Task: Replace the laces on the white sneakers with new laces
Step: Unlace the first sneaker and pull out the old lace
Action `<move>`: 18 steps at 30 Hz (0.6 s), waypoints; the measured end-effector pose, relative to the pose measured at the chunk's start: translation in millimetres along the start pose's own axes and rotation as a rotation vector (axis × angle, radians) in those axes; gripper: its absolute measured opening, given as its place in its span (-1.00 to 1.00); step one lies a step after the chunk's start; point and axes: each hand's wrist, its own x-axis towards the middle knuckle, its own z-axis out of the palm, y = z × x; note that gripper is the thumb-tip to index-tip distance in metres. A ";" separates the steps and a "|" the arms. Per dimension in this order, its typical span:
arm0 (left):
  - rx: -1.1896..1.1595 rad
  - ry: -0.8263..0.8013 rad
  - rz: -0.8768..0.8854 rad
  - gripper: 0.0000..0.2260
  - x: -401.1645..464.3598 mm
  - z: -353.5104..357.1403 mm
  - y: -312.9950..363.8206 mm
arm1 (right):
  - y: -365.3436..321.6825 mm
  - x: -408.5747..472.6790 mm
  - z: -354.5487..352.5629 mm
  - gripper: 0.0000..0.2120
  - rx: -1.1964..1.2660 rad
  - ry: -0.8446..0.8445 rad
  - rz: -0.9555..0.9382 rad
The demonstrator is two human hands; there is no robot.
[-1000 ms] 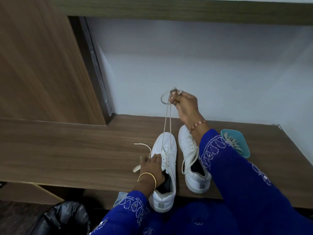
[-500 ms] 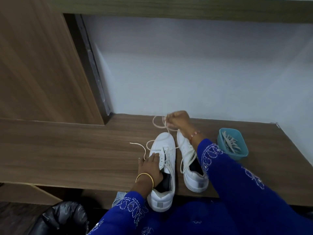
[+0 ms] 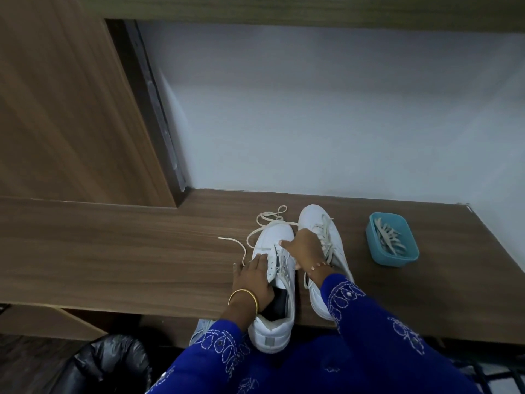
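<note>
We are mid-way on removal, not yet on the new laces. The left sneaker [image 3: 274, 280] lies under both hands on the surface [image 3: 142, 251], heel hanging over the near edge; its old lace [image 3: 262, 224] is pulled free of the upper eyelets and trails loose past the toe and out beyond the left hand, but it looks threaded in the lower eyelets, which are partly hidden. The left hand [image 3: 254, 280] rests flat with fingers straight on the sneaker's outer side, steadying it. The right hand [image 3: 302, 247] sits on the tongue area, one finger poking toward the eyelets; we cannot tell whether it pinches lace underneath. The right sneaker [image 3: 324, 243], just beyond and beside the right hand, is fully laced with its old lace, untouched. The teal tray [image 3: 392, 237], well out past the right hand, holds what we judge are the new laces. Left to do: finish stripping this shoe, strip the other, thread both. Versus a second ago: the right hand had the lace lifted high and taut above the toe; now the hand has come down onto the shoe and the lace lies slack on the surface. Left hand unchanged.
</note>
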 end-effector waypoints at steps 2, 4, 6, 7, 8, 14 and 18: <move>-0.005 0.002 -0.001 -0.39 0.8 0.5 -0.4 | 5.1 3.6 3.3 -0.71 0.073 -0.026 0.066; 0.000 -0.002 -0.002 -0.39 0.9 1.0 -0.8 | 8.4 6.3 3.8 -0.75 0.127 -0.044 0.102; 0.004 -0.001 -0.004 -0.39 1.0 1.3 -1.4 | 9.8 11.7 3.7 -0.79 0.158 -0.042 0.114; 0.001 -0.001 -0.005 -0.40 1.0 1.4 -1.4 | 9.8 14.1 3.6 -0.82 0.173 -0.027 0.108; 0.000 -0.003 -0.006 -0.40 0.7 1.4 -1.3 | 8.2 15.1 2.8 -0.87 0.171 -0.004 0.099; 0.008 -0.009 -0.007 -0.39 1.0 1.6 -0.7 | -3.1 10.4 0.6 -0.76 0.283 0.127 -0.002; 0.024 -0.012 0.004 -0.39 1.7 1.8 -0.6 | -25.6 13.7 -25.3 -0.73 0.467 0.260 -0.049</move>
